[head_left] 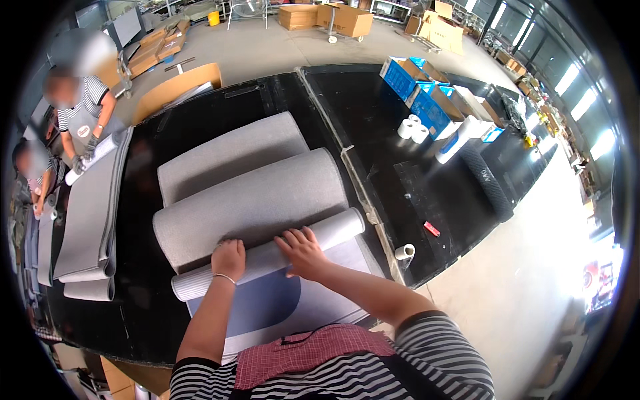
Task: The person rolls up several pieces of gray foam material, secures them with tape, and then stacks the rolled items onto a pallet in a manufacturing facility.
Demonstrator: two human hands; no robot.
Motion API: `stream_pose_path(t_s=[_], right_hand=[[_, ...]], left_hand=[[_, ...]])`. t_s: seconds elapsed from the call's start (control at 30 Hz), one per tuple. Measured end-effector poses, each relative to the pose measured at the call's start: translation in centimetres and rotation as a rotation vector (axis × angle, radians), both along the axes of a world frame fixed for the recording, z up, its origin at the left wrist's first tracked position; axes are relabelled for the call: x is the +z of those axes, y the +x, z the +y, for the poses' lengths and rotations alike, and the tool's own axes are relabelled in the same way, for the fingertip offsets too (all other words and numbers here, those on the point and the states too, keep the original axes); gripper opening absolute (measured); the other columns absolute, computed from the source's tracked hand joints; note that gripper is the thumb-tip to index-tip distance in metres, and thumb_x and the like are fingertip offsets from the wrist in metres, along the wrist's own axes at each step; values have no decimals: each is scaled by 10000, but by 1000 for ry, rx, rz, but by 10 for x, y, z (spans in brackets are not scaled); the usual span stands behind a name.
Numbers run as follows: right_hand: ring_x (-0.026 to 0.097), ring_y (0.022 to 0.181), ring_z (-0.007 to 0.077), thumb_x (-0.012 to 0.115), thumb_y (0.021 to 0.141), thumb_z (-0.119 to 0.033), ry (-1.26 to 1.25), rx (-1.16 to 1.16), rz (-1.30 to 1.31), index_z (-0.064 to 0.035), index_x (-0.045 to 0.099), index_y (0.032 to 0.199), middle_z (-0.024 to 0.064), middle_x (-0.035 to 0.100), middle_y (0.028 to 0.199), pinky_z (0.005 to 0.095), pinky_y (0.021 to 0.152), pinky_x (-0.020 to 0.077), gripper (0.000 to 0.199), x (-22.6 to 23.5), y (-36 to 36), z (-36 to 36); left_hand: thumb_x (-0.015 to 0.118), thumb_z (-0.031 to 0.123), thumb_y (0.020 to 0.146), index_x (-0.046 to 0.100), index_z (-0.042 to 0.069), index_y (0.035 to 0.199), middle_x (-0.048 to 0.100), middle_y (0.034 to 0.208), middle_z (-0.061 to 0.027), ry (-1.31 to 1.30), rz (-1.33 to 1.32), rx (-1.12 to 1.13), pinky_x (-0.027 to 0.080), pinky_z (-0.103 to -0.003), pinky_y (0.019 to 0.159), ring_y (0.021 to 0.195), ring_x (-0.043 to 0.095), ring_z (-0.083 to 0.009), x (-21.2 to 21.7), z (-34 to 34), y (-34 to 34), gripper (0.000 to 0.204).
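Note:
A light grey mat roll (340,231) lies across the black table in front of me. Its unrolled part, a flat mat (257,310) with a dark blue rounded shape, stretches toward my body. My left hand (229,261) is curled over the left half of the roll, fingertips hidden on the far side. On the right half, my right hand (303,255) presses down with its fingers spread. Touching the roll's far side is a thick curved fold of grey mat (257,193), with another grey fold (230,150) behind it.
Two people work at the left over more grey mats (90,220). Blue cartons (433,113), white rolls (407,129) and a dark textured roll (487,183) occupy the table's right side. A red object (432,229) and a small tape roll (404,252) lie nearer.

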State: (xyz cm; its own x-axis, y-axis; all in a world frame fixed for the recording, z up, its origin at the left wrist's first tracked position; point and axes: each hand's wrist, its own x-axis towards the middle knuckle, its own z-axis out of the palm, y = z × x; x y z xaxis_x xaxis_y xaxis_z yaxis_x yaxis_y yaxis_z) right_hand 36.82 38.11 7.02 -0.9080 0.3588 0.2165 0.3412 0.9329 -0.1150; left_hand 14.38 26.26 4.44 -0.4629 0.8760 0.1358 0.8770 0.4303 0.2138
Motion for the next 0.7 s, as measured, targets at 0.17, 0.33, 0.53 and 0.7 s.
stream_pose_path(t_s=[0.17, 0.33, 0.53, 0.7], right_hand=[[571, 1144, 247, 876, 605, -533, -128, -20, -384, -154, 582, 1225, 67, 619, 1132, 439, 970, 409, 784, 14, -43, 29], [561, 1139, 241, 836, 617, -346, -119, -53, -155, -153, 623, 1122, 51, 616, 1078, 412, 958, 392, 581, -4, -41, 33], [589, 1137, 238, 802, 703, -376, -164, 10, -392, -162, 676, 1072, 44, 656, 1128, 440, 895, 448, 445, 7, -8, 0], [555, 1179, 300, 762, 714, -361, -351, -15, -454, -99, 535, 1263, 107, 624, 1187, 488, 983, 407, 649, 30, 94, -108]], left_hand=[[578, 398, 893, 615, 40, 909, 639, 918, -171, 36, -182, -189, 483, -510, 822, 913, 609, -391, 10, 8, -13, 361], [902, 505, 555, 494, 32, 1305, 569, 1207, -175, -181, 97, -167, 454, -494, 959, 1145, 555, -367, 30, -22, 21, 977], [852, 463, 636, 608, 19, 1126, 633, 1072, -208, -207, 28, -321, 522, -467, 855, 987, 632, -372, 17, -52, 33, 705], [821, 374, 682, 661, 32, 1053, 676, 979, -197, -376, -163, -255, 544, -456, 819, 922, 656, -387, 74, -143, 142, 529]])
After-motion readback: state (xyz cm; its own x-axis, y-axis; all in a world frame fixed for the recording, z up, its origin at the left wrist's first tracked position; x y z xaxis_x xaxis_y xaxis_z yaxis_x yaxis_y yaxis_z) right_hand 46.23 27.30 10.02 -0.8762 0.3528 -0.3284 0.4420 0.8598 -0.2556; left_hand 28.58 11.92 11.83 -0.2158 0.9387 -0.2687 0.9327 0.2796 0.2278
